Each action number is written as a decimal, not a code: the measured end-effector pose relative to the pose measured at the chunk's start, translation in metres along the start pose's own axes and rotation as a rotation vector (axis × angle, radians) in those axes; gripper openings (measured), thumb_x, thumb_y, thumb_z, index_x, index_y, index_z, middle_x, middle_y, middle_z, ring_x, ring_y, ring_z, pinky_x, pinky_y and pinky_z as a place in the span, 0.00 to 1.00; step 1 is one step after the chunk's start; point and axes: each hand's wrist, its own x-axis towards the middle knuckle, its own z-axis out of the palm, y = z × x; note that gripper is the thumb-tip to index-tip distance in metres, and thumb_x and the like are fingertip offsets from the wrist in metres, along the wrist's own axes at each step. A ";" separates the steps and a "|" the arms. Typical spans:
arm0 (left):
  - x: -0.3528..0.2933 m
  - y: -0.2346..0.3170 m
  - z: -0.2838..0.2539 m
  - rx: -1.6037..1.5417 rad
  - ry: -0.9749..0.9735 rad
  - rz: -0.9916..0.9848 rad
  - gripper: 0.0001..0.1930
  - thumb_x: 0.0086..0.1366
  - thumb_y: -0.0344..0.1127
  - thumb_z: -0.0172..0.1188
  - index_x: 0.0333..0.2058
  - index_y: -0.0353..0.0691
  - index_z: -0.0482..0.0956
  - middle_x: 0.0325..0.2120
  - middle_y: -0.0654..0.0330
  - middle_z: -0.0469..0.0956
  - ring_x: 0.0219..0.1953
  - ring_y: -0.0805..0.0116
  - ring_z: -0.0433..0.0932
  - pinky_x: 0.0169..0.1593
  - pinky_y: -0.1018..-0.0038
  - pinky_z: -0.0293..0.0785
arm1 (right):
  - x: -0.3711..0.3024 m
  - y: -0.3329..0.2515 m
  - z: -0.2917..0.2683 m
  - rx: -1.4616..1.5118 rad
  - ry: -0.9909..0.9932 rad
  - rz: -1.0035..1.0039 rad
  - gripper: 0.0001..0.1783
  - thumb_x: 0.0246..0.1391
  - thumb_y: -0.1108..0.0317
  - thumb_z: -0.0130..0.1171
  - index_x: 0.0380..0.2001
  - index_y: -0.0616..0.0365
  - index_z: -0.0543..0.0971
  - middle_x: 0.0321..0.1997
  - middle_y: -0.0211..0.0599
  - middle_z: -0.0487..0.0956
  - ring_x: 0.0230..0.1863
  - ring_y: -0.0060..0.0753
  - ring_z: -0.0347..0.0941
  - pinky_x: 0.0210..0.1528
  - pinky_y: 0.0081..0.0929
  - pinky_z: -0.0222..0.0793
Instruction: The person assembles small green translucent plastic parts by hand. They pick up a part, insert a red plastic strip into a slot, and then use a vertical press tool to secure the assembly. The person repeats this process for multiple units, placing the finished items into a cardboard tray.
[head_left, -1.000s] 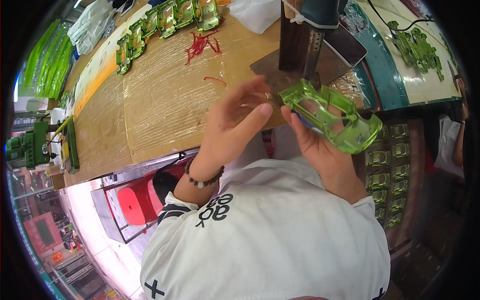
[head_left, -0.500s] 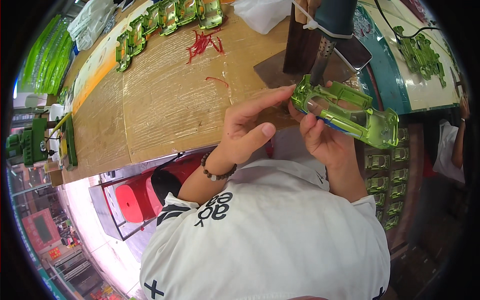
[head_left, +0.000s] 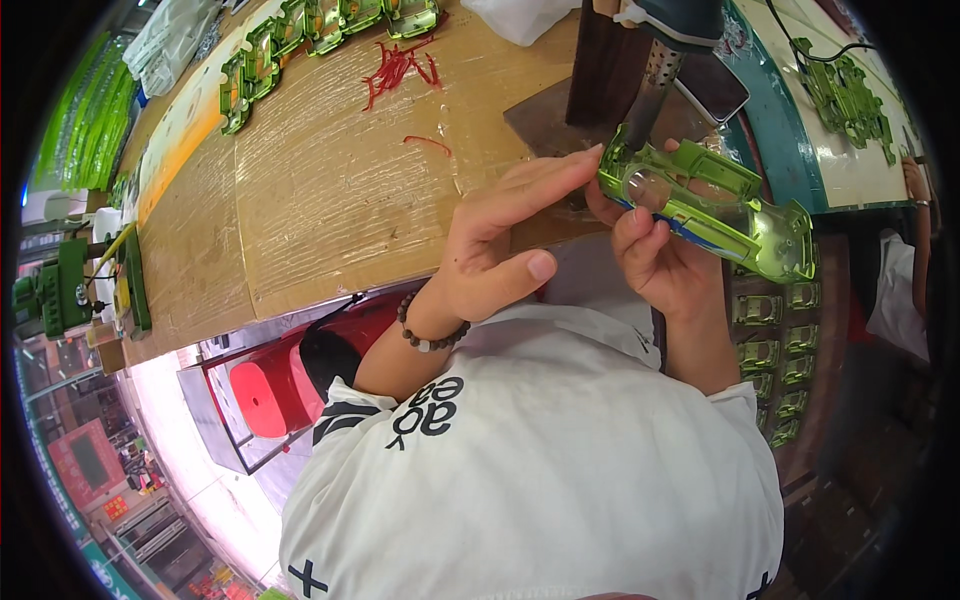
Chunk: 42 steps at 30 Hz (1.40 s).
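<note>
A glossy green plastic shell [head_left: 715, 212], shaped like a toy car body with open windows, is held tilted over the table's near edge. My right hand [head_left: 668, 262] grips it from below, with a blue strip showing along its near side. The perforated metal nozzle of a heat gun [head_left: 660, 85] points down at the shell's left end. My left hand [head_left: 490, 235] has its fingers stretched out and thumb apart. Its fingertips reach the shell's left end; whether they touch it I cannot tell.
Similar green shells [head_left: 330, 30] stand in a row at the back left. Red plastic strips [head_left: 395, 72] lie on the table. A dark block [head_left: 600, 75] and a phone [head_left: 712, 90] flank the heat gun. More shells [head_left: 757, 310] sit at lower right; another person's arm [head_left: 920, 190] shows far right.
The shell and my right hand have shifted slightly right, and the shell's angle has changed a little. My left hand has followed, fingers still stretched. The whole view has moved slightly.
</note>
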 end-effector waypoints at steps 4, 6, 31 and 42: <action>0.001 -0.004 -0.002 0.022 -0.027 0.047 0.30 0.51 0.41 0.53 0.51 0.30 0.66 0.53 0.47 0.64 0.54 0.56 0.64 0.56 0.65 0.54 | -0.001 -0.003 -0.003 0.019 -0.029 0.019 0.23 0.55 0.54 0.48 0.49 0.55 0.69 0.52 0.54 0.66 0.48 0.56 0.67 0.46 0.34 0.73; 0.002 -0.004 -0.002 0.026 -0.039 0.052 0.30 0.51 0.42 0.53 0.51 0.30 0.66 0.53 0.47 0.64 0.54 0.55 0.64 0.56 0.65 0.54 | 0.000 -0.002 0.000 0.038 -0.026 0.043 0.23 0.55 0.54 0.48 0.49 0.55 0.69 0.53 0.53 0.64 0.48 0.56 0.67 0.46 0.33 0.73; 0.011 0.002 0.011 0.139 -0.029 -0.224 0.36 0.49 0.34 0.59 0.57 0.35 0.56 0.55 0.49 0.60 0.55 0.55 0.61 0.57 0.66 0.53 | -0.003 -0.004 0.013 -0.389 -0.018 -0.267 0.26 0.58 0.56 0.40 0.51 0.66 0.63 0.50 0.52 0.68 0.48 0.55 0.68 0.49 0.35 0.71; 0.017 -0.003 0.006 0.370 -0.118 -0.039 0.38 0.46 0.36 0.60 0.57 0.34 0.56 0.57 0.48 0.58 0.56 0.53 0.60 0.57 0.65 0.52 | -0.006 -0.006 0.010 -0.343 -0.092 -0.263 0.27 0.58 0.57 0.39 0.53 0.68 0.59 0.53 0.56 0.65 0.50 0.57 0.66 0.50 0.37 0.70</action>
